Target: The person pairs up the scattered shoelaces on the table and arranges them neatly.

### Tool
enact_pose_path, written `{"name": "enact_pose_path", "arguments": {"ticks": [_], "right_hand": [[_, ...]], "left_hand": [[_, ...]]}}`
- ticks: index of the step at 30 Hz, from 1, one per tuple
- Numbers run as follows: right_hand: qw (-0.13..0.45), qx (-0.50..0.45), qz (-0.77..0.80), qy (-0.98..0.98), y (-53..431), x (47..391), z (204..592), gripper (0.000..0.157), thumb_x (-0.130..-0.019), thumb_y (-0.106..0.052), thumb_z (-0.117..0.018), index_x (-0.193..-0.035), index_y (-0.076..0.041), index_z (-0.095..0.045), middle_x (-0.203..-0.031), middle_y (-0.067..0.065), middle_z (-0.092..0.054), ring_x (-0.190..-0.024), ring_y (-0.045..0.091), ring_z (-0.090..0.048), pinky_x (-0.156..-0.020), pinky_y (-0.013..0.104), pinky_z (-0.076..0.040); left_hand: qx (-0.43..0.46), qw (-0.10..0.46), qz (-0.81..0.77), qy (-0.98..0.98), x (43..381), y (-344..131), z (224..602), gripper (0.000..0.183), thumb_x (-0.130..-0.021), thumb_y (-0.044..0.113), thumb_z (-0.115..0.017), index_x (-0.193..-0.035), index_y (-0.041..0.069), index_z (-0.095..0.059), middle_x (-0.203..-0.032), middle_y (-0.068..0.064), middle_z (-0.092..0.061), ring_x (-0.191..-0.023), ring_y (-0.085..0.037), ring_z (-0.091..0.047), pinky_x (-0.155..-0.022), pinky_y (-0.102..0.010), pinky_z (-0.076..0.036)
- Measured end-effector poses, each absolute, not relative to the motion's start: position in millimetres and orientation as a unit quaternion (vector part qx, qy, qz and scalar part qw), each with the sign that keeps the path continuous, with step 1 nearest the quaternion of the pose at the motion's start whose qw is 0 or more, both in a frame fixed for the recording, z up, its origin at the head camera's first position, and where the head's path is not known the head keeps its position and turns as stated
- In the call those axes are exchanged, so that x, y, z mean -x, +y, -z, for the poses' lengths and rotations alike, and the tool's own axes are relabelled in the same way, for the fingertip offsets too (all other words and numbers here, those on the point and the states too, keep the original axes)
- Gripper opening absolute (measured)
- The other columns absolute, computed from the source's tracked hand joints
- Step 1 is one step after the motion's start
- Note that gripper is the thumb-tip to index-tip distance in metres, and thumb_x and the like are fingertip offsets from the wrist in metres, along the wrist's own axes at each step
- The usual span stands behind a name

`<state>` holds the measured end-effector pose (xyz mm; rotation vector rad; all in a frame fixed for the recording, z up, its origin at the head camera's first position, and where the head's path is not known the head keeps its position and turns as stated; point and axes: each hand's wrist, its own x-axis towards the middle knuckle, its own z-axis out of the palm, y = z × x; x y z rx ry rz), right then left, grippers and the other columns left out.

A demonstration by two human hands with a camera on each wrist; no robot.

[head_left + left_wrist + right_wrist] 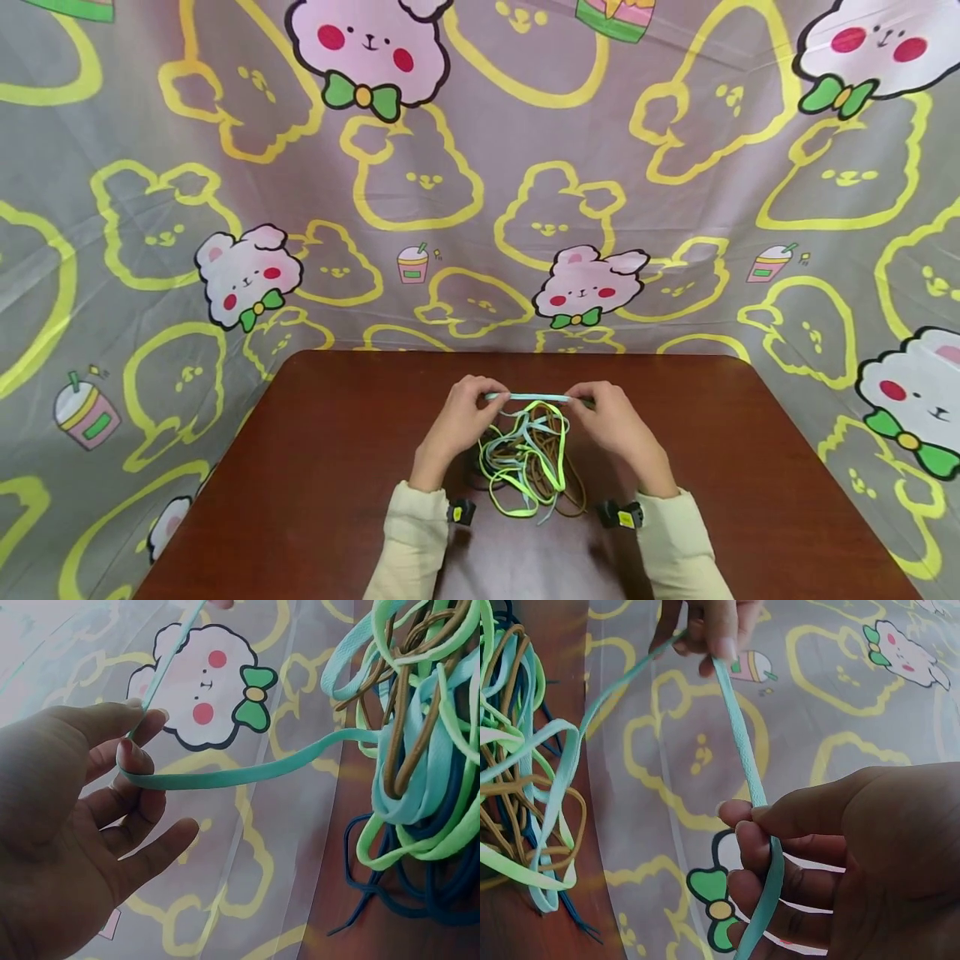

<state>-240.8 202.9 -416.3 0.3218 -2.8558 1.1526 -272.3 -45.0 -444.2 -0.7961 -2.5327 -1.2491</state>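
A flat light-blue shoelace [538,397] is stretched level between both hands, above a tangled pile of laces [525,458]. My left hand [471,410] pinches it between thumb and fingers; in the left wrist view the lace [225,778] bends round a fingertip and runs back into the pile. My right hand [606,414] pinches the other side with thumb and forefinger. In the right wrist view, a length of the lace [769,900] hangs down across the right hand's curled fingers. The pile mixes yellow-green, brown, light-blue and dark-blue laces.
The pile lies on a dark red-brown table [337,467] with rounded far corners. A grey cloth [480,250] with rabbit and yellow outline prints hangs behind the table and along its sides. A small black camera [461,512] sits at the left wrist, another [621,514] at the right.
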Motion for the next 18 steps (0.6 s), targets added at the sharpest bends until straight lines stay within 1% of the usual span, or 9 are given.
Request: {"name": "enact_pose_path", "arguments": {"ticks": [2, 6, 7, 9, 12, 15, 18], "right_hand": [[0.028, -0.102, -0.368, -0.924, 206.8, 240.3, 414.3, 0.012, -0.091, -0.013, -0.059, -0.097, -0.009, -0.07, -0.089, 0.004, -0.066, -0.059, 0.015, -0.045, -0.054, 0.029, -0.039], [0.039, -0.1, -0.368, -0.923, 217.2, 240.4, 413.6, 0.014, -0.091, -0.012, -0.059, -0.098, -0.008, -0.07, -0.088, 0.004, -0.067, -0.067, 0.016, -0.051, -0.059, 0.03, -0.041], [0.043, -0.1, -0.369, -0.923, 220.2, 240.4, 413.2, 0.014, -0.091, -0.011, -0.059, -0.099, -0.007, -0.07, -0.087, 0.004, -0.067, -0.07, 0.017, -0.053, -0.06, 0.03, -0.042], [0.043, -0.099, -0.373, -0.922, 226.1, 240.5, 413.0, 0.016, -0.092, -0.01, -0.058, -0.1, -0.005, -0.07, -0.086, 0.005, -0.067, -0.069, 0.017, -0.055, -0.059, 0.031, -0.041], [0.05, -0.095, -0.373, -0.922, 233.7, 240.5, 412.4, 0.016, -0.092, -0.01, -0.057, -0.1, -0.004, -0.07, -0.085, 0.006, -0.069, -0.073, 0.017, -0.06, -0.06, 0.031, -0.042], [0.059, -0.094, -0.372, -0.921, 240.3, 241.4, 412.3, 0.016, -0.092, -0.012, -0.058, -0.099, -0.006, -0.07, -0.085, 0.006, -0.069, -0.076, 0.019, -0.062, -0.062, 0.032, -0.044], [0.07, -0.085, -0.374, -0.921, 245.5, 243.1, 412.4, 0.014, -0.091, -0.014, -0.059, -0.096, -0.008, -0.071, -0.083, 0.005, -0.069, -0.076, 0.02, -0.063, -0.063, 0.031, -0.045]], "left_hand": [[0.268, 0.106, 0.424, -0.858, 272.3, -47.6, 444.1, 0.014, -0.093, 0.027, -0.058, -0.097, 0.02, -0.07, -0.087, 0.011, -0.063, -0.077, -0.02, -0.052, -0.066, -0.027, -0.042], [0.261, 0.111, 0.434, -0.855, 273.2, -54.1, 445.6, 0.014, -0.093, 0.029, -0.058, -0.097, 0.023, -0.069, -0.089, 0.013, -0.063, -0.077, -0.01, -0.05, -0.067, -0.029, -0.043], [0.258, 0.111, 0.436, -0.855, 273.7, -55.6, 446.1, 0.013, -0.093, 0.029, -0.058, -0.097, 0.024, -0.069, -0.089, 0.014, -0.063, -0.077, -0.009, -0.05, -0.067, -0.03, -0.044], [0.254, 0.114, 0.441, -0.853, 274.3, -58.3, 446.4, 0.012, -0.092, 0.028, -0.059, -0.097, 0.023, -0.069, -0.089, 0.013, -0.064, -0.077, -0.01, -0.05, -0.067, -0.031, -0.044], [0.248, 0.116, 0.442, -0.854, 275.2, -62.0, 446.1, 0.012, -0.092, 0.026, -0.059, -0.097, 0.022, -0.069, -0.088, 0.013, -0.064, -0.077, -0.014, -0.05, -0.066, -0.032, -0.043], [0.243, 0.12, 0.445, -0.853, 275.6, -65.8, 444.9, 0.012, -0.092, 0.025, -0.06, -0.098, 0.021, -0.069, -0.087, 0.012, -0.063, -0.078, -0.016, -0.051, -0.067, -0.033, -0.043], [0.236, 0.13, 0.451, -0.851, 276.8, -70.4, 443.6, 0.012, -0.092, 0.026, -0.06, -0.097, 0.021, -0.069, -0.086, 0.012, -0.063, -0.08, -0.016, -0.051, -0.069, -0.035, -0.044]]}}
